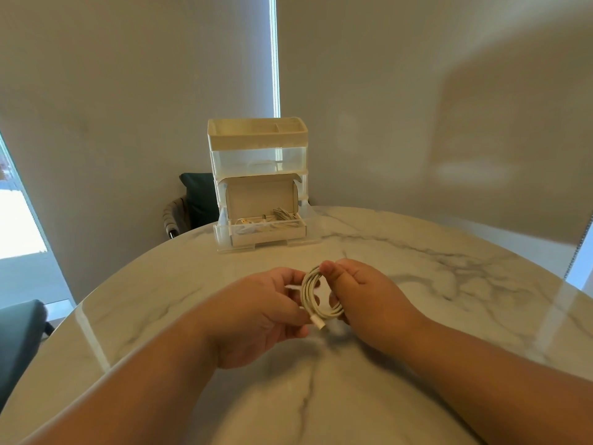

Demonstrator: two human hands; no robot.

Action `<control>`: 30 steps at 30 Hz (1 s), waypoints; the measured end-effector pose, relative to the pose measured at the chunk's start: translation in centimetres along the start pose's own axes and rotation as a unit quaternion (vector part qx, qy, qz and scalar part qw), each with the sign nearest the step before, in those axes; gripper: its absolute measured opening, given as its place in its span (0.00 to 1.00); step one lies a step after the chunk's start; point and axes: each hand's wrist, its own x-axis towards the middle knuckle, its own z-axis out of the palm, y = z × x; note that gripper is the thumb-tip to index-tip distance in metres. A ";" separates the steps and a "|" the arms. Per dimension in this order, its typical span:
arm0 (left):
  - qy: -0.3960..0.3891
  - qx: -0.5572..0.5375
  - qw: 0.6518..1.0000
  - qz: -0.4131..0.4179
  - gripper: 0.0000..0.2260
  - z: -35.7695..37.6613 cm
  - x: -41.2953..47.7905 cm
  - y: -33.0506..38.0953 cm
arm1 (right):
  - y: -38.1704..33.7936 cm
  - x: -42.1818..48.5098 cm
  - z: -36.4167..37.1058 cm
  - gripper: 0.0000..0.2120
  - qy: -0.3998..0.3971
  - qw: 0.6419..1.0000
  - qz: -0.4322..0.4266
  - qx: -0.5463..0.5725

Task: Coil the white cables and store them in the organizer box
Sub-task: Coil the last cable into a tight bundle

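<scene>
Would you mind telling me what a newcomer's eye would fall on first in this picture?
First, the left hand and right hand at the centre, together holding a coiled white cable over the round white marble table. Behind them, at the table's far edge, stands a cream and clear plastic organizer box, its bottom drawer open with more white cables inside.

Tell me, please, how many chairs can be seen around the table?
2. The near chair stands at the table's left edge; the far chair stands behind the table, left of the organizer box. Others may be out of view.
</scene>
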 end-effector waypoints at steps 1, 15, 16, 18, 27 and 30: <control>0.011 0.012 1.000 -0.007 0.16 0.1 0.0 -0.1 | 0.1 0.1 -0.2 0.21 0.010 1.000 0.008 0.014; 0.049 0.067 0.996 -0.018 0.07 0.3 -0.4 0.6 | 0.4 0.3 -0.2 0.19 0.001 0.997 0.029 0.066; 0.056 0.060 0.996 -0.022 0.06 0.3 -0.4 0.8 | 0.5 0.3 -0.1 0.19 0.000 0.997 0.033 0.070; 0.075 0.049 0.996 -0.029 0.05 0.5 -0.4 0.8 | 0.5 0.4 -0.1 0.20 0.002 0.996 0.043 0.082; 0.105 0.019 0.993 -0.050 0.06 2.2 -0.4 0.2 | 0.5 0.3 -0.4 0.24 0.038 0.998 0.034 0.020; 0.121 0.012 0.992 -0.044 0.06 2.8 0.0 -0.1 | 0.4 0.4 -0.3 0.24 0.050 0.998 0.029 -0.003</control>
